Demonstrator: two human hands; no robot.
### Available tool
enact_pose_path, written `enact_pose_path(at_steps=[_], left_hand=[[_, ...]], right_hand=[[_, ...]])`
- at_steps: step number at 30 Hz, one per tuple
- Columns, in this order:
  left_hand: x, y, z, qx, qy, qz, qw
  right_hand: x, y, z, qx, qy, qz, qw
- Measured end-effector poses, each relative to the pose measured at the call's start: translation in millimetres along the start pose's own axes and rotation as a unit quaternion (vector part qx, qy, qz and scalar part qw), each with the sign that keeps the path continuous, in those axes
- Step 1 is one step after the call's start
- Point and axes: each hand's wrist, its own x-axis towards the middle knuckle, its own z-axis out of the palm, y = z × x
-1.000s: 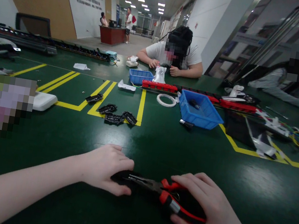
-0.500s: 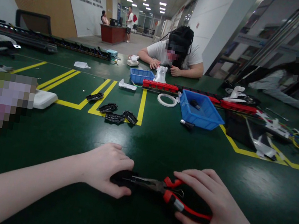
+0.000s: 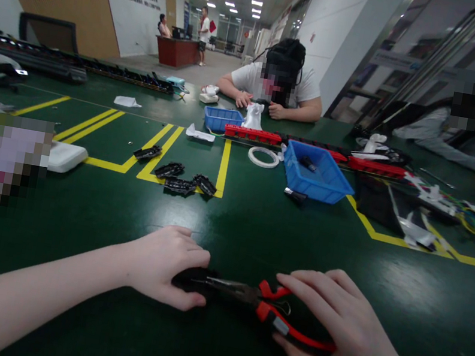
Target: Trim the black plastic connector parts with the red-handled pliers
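The right hand [image 3: 340,326] holds the pliers [image 3: 263,311] in wide grip; their long axis points about nine o'clock, to the dark piece [image 3: 190,278] inside the left hand's [image 3: 168,266] narrow grip.

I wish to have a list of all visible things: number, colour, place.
Table: 1, green, across view
Pliers: 1, red and black, lower centre
Dark part: 1, black, at the pliers' tips
Tape lines: several, yellow, mid-table
Loose parts: 4, black, left of centre
Large bin: 1, blue, right of centre
Small bin: 1, blue, farther back
Ring: 1, white, left of large bin
Strips: several, red, mid-table row
Case: 1, white, left
Sheet: 1, black, right
Desk: 1, dark red, far back
People: at least 4, light tops, across table, right edge, far back
Clutter: cannot count, mixed colours, right side
Left hand: 1, bare, lower left, holding dark part
Right hand: 1, bare, lower right, holding pliers
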Motion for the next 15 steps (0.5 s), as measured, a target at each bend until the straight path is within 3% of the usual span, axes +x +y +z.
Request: enact_pose_path(at_steps=[7, 15], left_hand=[[-0.6, -0.8, -1.3, -0.02, 0.0, -0.009, 1.0], [-0.4, -2.1, -0.5, -0.019, 0.0, -0.015, 1.0]], right_hand=[[0.1, 5.0, -2.6, -0.046, 0.001, -0.046, 0.998], [-0.1, 6.1, -1.2, -0.058, 0.008, -0.051, 0.997]])
